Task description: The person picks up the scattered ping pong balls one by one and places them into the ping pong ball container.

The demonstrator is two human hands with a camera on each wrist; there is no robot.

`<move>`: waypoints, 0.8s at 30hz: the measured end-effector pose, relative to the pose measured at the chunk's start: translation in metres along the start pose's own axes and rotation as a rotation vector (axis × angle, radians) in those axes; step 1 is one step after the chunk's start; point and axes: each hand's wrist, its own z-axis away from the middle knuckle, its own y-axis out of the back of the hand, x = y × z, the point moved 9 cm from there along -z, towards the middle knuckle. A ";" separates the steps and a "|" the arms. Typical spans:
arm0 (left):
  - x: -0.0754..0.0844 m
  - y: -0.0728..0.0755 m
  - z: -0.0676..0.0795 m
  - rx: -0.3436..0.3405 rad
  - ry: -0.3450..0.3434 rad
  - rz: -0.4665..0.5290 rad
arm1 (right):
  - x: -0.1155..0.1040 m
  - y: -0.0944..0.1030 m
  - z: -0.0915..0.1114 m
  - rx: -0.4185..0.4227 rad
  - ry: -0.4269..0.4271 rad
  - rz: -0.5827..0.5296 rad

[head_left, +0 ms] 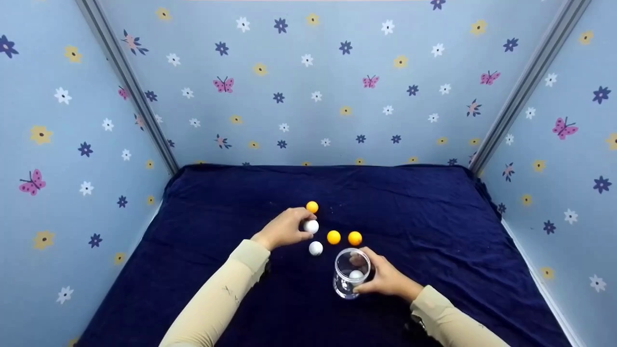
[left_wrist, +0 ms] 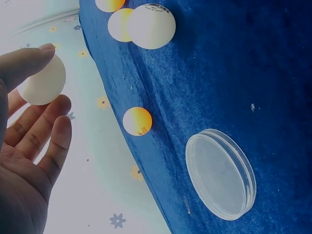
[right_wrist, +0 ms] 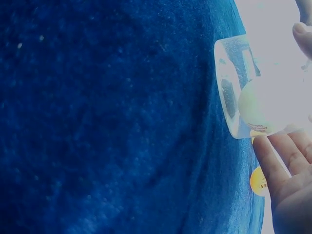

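My left hand (head_left: 284,229) pinches a white table tennis ball (head_left: 311,227) between thumb and fingers; the left wrist view shows this ball (left_wrist: 45,83) raised off the cloth. With my right hand (head_left: 385,275) I grip a clear, open-topped plastic jar (head_left: 343,285) from its right side. Inside the jar lies one white ball (right_wrist: 256,105), near its bottom. Another white ball (head_left: 315,248) rests on the cloth just below my left hand. Two orange balls (head_left: 333,237) (head_left: 355,238) sit beyond the jar, and a third orange ball (head_left: 312,207) lies past my left fingertips.
A clear round lid (left_wrist: 219,175) lies on the cloth in the left wrist view; I cannot make it out in the head view. Dark blue cloth (head_left: 434,217) covers the table, with wrinkles at the right. Flower-patterned walls (head_left: 318,120) enclose the back and both sides.
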 end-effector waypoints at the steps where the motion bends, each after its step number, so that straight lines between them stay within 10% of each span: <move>1: 0.000 0.000 0.000 -0.001 0.001 -0.002 | 0.000 0.000 0.000 0.000 0.000 0.000; 24: 0.018 -0.001 0.001 0.003 -0.071 0.022 | 0.002 0.000 0.000 0.004 -0.011 -0.007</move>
